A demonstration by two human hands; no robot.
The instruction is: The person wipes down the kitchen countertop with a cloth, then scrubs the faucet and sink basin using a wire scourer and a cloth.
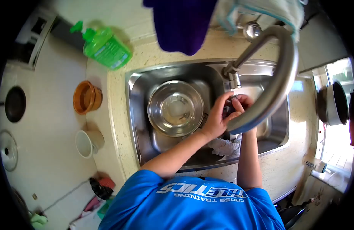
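Note:
Under the spout of the curved metal faucet, both hands meet over the divider of the steel double sink. My left hand has its fingers bent around a small dark thing, too small to make out. Touching the same thing from the right, my right hand is closed too and partly hidden behind the faucet's arc. A round steel bowl with some water in it sits in the left basin. Just below the hands, a crumpled pale cloth lies across the divider.
A green soap bottle stands behind the sink at the left. An orange pot and a white mug are farther left. A purple cloth hangs at the top. Dark pots are at the far right.

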